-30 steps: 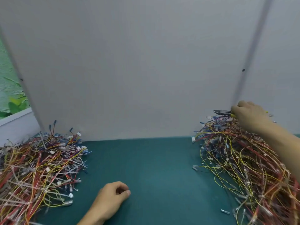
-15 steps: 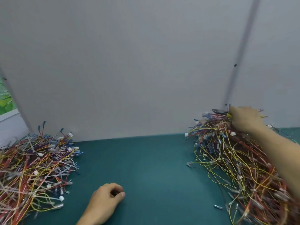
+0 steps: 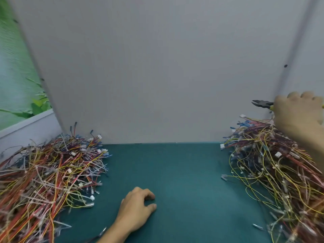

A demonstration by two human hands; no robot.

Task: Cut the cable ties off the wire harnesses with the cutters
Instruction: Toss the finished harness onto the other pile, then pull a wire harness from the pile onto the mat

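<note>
Teal mat [image 3: 175, 172] on the bench, plain grey panel [image 3: 157, 67] behind, nothing fancy. Two big heaps of harnesses: left pile [image 3: 49, 172] at the mat's left edge, right pile [image 3: 273, 172] at the right edge, well apart with bare mat between. Right hand [image 3: 298, 116] wrapped round the yellow handles of the cutters [image 3: 262, 103], just above the back of the right pile, black nose pointing left across the panel. Too blurry to call the jaw gap, or to say whether also hooking a wire. Left hand [image 3: 136, 206] parked mid-mat, fingers loosely curled, gripping nothing. Biggest worry from here, imo: nipping a wire instead of a tie, with red, yellow, blue and white strands all knotted together and the ties [image 3: 98, 170] thin, pale and easy to mix up with white leads. Next worry: tugging one harness out single-handed and dragging half the heap along, thanks to all those little white plugs hooked through loops. Could also lose cut-off bits in the tangle. Harnesses themselves: thin, floppy, springy-looking, small plugs on the ends, heaped any old way.
</note>
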